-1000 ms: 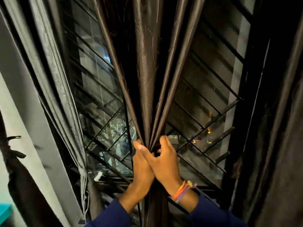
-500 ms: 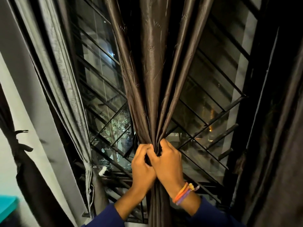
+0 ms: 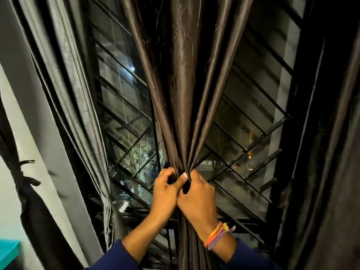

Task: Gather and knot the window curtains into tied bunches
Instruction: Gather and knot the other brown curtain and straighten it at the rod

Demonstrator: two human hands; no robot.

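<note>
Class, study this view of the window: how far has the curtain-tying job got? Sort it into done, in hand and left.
Done: the grey curtain on the left is already cinched into a tied bunch low down.
In hand: the left hand and right hand both grip the brown curtain, gathered to a narrow neck; no knot shows yet.
Left: knotting this bunch. The dark curtain on the right hangs loose, as far as visible.

gathered curtain (image 3: 181, 106) centre, before window grille (image 3: 253, 121) | tied curtain (image 3: 81, 106) left
</note>
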